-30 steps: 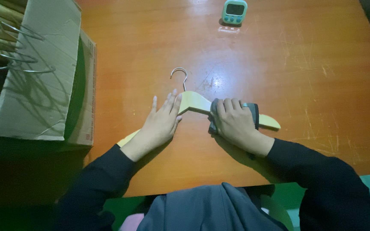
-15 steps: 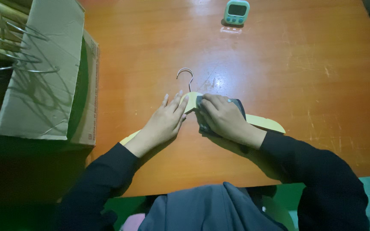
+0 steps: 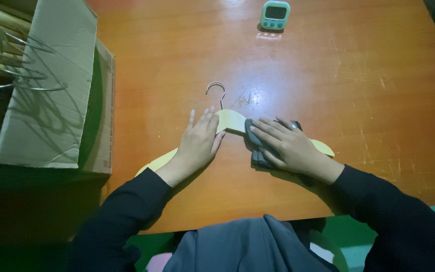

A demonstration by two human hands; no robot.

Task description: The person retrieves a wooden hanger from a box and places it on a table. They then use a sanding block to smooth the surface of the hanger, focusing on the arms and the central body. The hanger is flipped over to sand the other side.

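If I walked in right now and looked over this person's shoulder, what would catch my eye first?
Most likely the pale wooden hanger with its metal hook, lying flat in the middle of the orange table. The left hand presses flat on one arm of it, while the right hand holds a dark grey cloth against the other arm. Next, at far left, an open cardboard box beside more hangers, and a small teal timer at the table's far edge.
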